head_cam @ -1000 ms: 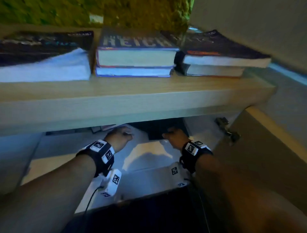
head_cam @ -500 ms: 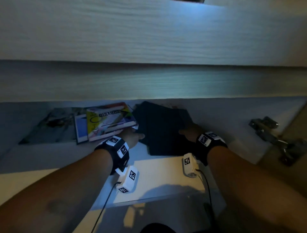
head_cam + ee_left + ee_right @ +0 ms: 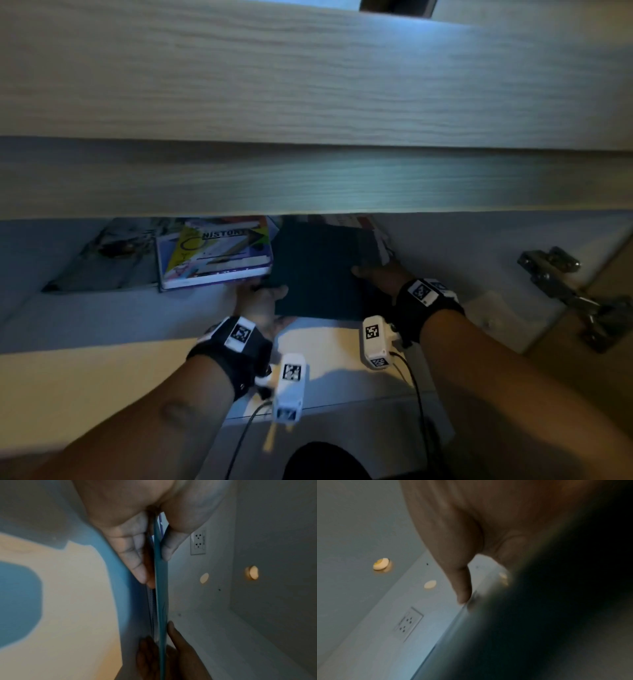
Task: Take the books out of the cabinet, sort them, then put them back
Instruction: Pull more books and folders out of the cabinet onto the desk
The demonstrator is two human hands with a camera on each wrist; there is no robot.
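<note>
Dark teal book (image 3: 318, 274) is pinched at opposite edges by left hand (image 3: 262, 303) and right hand (image 3: 378, 275), inside cabinet (image 3: 479, 246).

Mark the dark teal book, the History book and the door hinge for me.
dark teal book (image 3: 318, 270): head view, middle of its front cover.
History book (image 3: 214, 253): head view, centre of its colourful cover.
door hinge (image 3: 561, 284): head view, its metal arm at right.
</note>
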